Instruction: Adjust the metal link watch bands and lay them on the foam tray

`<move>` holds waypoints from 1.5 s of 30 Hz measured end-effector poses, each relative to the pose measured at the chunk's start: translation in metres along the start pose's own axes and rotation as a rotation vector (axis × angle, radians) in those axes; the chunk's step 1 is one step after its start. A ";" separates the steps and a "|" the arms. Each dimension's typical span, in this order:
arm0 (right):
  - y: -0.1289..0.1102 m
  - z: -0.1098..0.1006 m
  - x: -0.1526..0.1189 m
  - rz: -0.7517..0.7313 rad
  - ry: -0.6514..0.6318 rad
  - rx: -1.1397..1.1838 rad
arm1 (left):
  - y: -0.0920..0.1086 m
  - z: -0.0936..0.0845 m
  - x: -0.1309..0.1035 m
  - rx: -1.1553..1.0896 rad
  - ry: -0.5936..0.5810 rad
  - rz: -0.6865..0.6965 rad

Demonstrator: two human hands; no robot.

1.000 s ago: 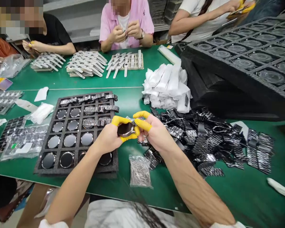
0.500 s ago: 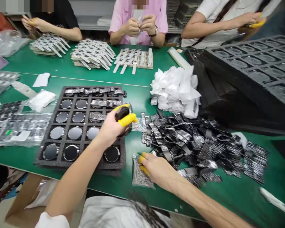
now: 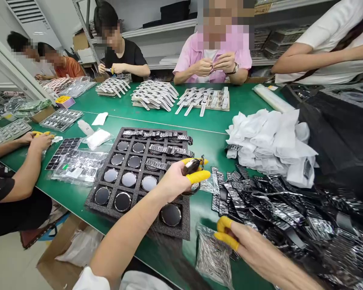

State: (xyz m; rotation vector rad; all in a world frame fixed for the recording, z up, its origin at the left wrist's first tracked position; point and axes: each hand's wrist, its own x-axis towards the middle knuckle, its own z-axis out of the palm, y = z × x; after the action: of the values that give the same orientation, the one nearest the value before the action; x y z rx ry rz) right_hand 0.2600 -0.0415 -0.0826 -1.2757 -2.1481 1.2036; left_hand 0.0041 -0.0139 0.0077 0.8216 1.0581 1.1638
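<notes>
My left hand, with yellow finger cots on thumb and finger, is closed round a dark round watch at the right edge of a foam tray. Beside the bunched black metal watch bands, my right hand curls thumb and forefinger, also in yellow cots, close together. Anything between those tips is too small to make out. They are at the upper right edge of a clear bag of thin metal pins. The grey foam tray holds round watch heads, some in the back rows with bands.
White wrapped bundles are heaped behind the bands, next to a large black bag. White straps lie stacked across the table. Plastic-packed parts lie left of the tray. Co-workers sit opposite and at left, where a co-worker's hands show.
The view has swung up and left, bringing more co-workers in. My right hand's fingers, earlier on the pin bag, now sit at its upper right edge. My left hand still holds the watch.
</notes>
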 end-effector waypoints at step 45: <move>-0.057 0.000 0.098 -0.233 0.292 0.990 | -0.006 0.003 -0.001 0.408 -0.177 0.209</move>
State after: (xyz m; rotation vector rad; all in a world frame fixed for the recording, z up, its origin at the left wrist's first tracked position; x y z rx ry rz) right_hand 0.1784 0.0280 -0.0468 -0.6667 -1.1494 1.5424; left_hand 0.0088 -0.0161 0.0037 1.3574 1.0956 1.0359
